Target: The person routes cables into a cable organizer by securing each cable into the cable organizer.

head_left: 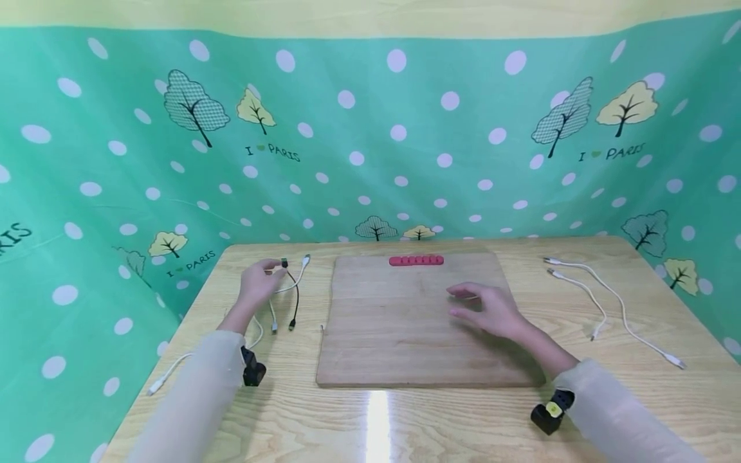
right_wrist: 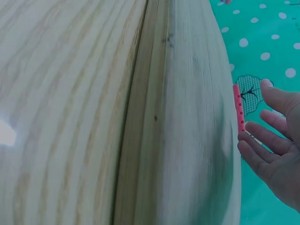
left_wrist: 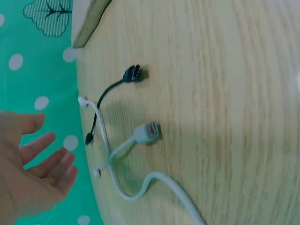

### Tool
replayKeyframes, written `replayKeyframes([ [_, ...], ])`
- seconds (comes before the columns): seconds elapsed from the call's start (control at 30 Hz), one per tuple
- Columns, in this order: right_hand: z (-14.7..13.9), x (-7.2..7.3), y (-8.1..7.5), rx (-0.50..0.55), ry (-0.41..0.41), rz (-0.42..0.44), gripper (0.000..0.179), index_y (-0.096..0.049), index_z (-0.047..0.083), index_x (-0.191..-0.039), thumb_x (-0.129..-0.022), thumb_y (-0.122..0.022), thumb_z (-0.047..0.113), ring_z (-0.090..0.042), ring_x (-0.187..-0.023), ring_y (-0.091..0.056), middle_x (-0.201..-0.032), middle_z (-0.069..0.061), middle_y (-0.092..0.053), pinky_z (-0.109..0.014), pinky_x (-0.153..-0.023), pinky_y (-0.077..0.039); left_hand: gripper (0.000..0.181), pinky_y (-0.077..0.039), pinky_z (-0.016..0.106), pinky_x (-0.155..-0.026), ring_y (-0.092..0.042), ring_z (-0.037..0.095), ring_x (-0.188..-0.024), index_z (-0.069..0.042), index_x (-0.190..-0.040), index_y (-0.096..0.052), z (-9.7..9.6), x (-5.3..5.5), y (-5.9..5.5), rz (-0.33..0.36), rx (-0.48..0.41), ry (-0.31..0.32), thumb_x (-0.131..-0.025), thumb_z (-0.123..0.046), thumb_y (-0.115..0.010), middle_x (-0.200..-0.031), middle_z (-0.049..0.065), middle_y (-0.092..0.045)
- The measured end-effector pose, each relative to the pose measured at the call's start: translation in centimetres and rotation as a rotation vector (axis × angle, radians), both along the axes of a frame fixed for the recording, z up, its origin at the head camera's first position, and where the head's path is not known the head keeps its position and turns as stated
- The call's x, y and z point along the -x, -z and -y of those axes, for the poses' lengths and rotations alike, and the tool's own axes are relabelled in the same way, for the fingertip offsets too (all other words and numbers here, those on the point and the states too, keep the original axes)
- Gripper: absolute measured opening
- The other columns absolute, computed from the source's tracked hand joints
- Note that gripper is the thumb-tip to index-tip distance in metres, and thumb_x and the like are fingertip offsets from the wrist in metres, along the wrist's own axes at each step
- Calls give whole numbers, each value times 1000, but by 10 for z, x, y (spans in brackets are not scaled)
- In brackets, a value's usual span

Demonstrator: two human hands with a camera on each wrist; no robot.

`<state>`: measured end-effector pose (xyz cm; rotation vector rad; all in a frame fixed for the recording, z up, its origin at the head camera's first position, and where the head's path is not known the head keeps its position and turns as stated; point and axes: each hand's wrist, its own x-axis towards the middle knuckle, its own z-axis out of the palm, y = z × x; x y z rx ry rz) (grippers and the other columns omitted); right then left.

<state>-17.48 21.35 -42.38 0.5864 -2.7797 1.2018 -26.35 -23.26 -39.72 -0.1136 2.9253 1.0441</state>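
My left hand (head_left: 259,283) hovers at the left side of the table, fingertips close to the upper plug of a short black USB cable (head_left: 298,297). In the left wrist view, the left hand (left_wrist: 40,168) has loosely bent fingers and nothing between them. White cables (left_wrist: 180,194) lie around and under it, one crossing the black cable. Over the right part of a wooden board (head_left: 382,321), my right hand (head_left: 489,310) is held with its fingers apart and holds nothing. A red strip with several notches (head_left: 417,260) lies along the board's far edge.
Right of the board lie two more white cables, a longer one (head_left: 622,308) and a shorter one (head_left: 592,297). Another white cable end (head_left: 168,376) is near the table's left edge. Behind the wooden table (head_left: 301,411) hangs a green dotted curtain (head_left: 324,116).
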Motion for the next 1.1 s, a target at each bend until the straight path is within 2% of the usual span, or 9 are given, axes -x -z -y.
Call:
replayKeyframes([
  [0.2, 7, 0, 1, 18, -5, 61, 42, -61, 1, -123, -86, -71, 18, -33, -111, -64, -121, -17, -67, -45, -94, -55, 49, -44, 52, -106, -45, 45, -129, 5, -137, -44, 12, 9, -1, 46, 11, -65, -99, -25, -47, -142, 30, -44],
  [0.4, 16, 1, 1, 61, -16, 85, 41, -60, 0, -123, -87, -70, 17, -33, -112, -63, -122, -17, -66, -43, -94, -55, 48, -45, 50, -105, -46, 44, -127, 6, -137, -44, 20, 16, 0, 109, -23, -134, -100, -24, -46, -139, 30, -46],
  [0.6, 24, 3, 0, 86, -27, 105, 42, -59, 0, -124, -87, -70, 16, -32, -112, -63, -123, -18, -65, -40, -94, -56, 52, -43, 50, -108, -46, 43, -126, 7, -137, -43, 24, 23, 6, 195, -68, -213, -100, -29, -45, -138, 29, -46],
  [0.7, 28, 5, -1, 94, -27, 109, 42, -59, 0, -124, -87, -70, 16, -33, -112, -63, -123, -18, -65, -41, -94, -56, 54, -49, 45, -100, -54, 37, -116, 8, -137, -42, 27, 27, 12, 220, -89, -240, -100, -31, -46, -129, 27, -53],
  [0.83, 35, 7, -1, 107, -36, 113, 42, -60, -1, -123, -87, -70, 16, -34, -111, -63, -122, -19, -65, -42, -94, -56, 53, -55, 33, -89, -64, 21, -94, 9, -136, -44, 33, 33, 18, 234, -149, -301, -97, -27, -50, -116, 20, -62],
  [0.97, 44, 11, -1, 141, -54, 129, 43, -60, -1, -123, -86, -71, 17, -34, -113, -63, -123, -19, -65, -41, -95, -55, 48, -57, 23, -77, -62, 9, -73, 8, -132, -49, 37, 38, 23, 239, -208, -380, -94, -21, -55, -102, 13, -67],
  [1.1, 52, 13, -2, 175, -65, 145, 43, -60, 0, -124, -86, -70, 18, -34, -114, -62, -124, -19, -64, -41, -96, -55, 45, -56, 18, -67, -59, 5, -63, 8, -129, -52, 38, 43, 25, 243, -198, -392, -93, -18, -56, -87, 7, -65],
])
